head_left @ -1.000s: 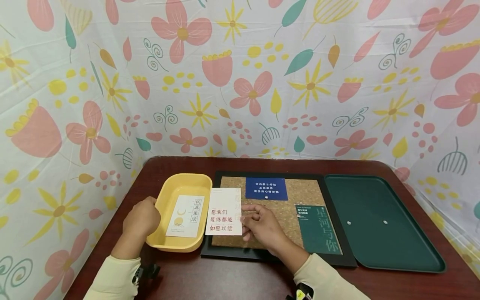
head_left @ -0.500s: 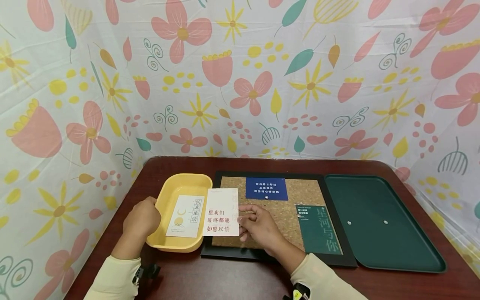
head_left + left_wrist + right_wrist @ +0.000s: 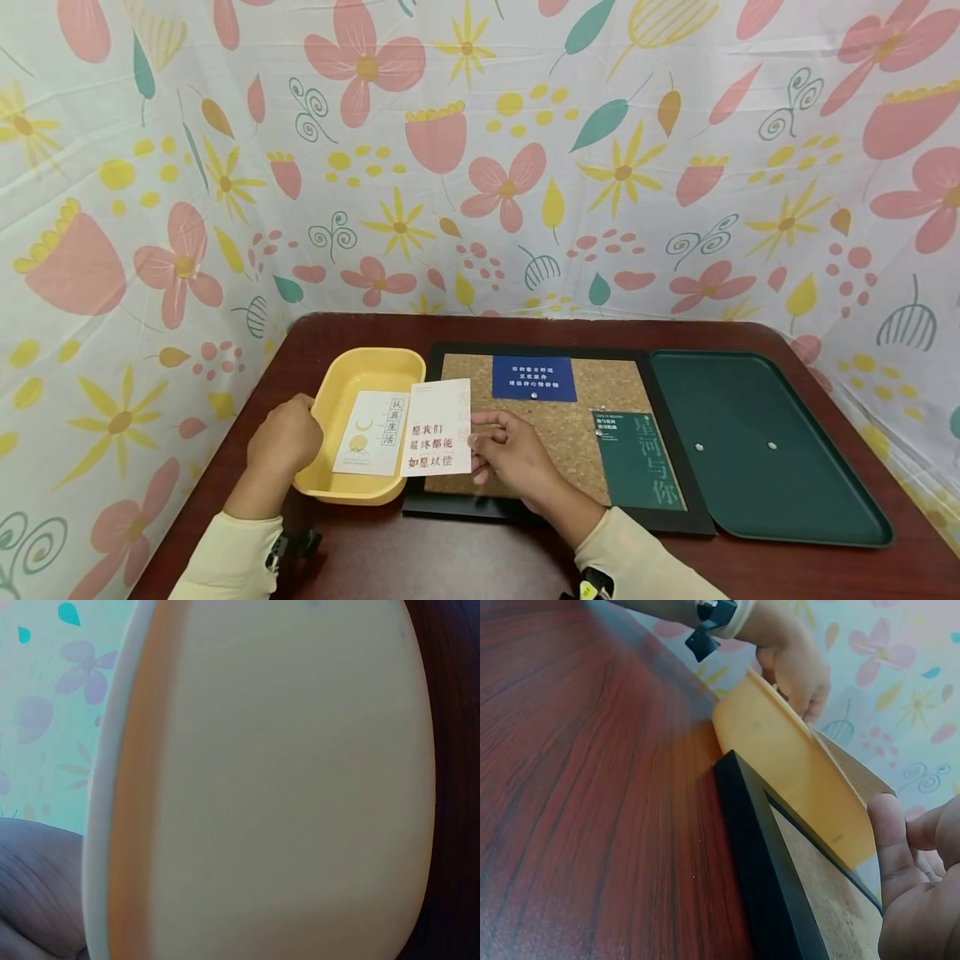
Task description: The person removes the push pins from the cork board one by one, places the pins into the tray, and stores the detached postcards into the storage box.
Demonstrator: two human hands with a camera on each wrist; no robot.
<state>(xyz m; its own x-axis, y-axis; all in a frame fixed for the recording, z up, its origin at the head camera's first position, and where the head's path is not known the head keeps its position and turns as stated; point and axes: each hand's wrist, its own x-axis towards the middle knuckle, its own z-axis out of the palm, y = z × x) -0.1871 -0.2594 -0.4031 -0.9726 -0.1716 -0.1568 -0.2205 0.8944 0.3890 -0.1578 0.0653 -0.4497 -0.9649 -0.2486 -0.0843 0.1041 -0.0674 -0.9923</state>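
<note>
two hands, four cards, four pins, one yellow bin, one corkboard, one tray, one table.

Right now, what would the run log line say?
left hand: holds tub by rim | right hand: pinches red-lettered card at tub's right edge | tub: moon card inside | corkboard: blue card, green card

On the bench stood, left to right, tub, corkboard and tray; cloth hung behind. First card lay in the tub. Second card, in the right grip, overhung the tub's right rim. Third card lay at the corkboard's rear, fourth card at its right front. Two pins lay in the tray. The left grip was at the tub's left rim.
</note>
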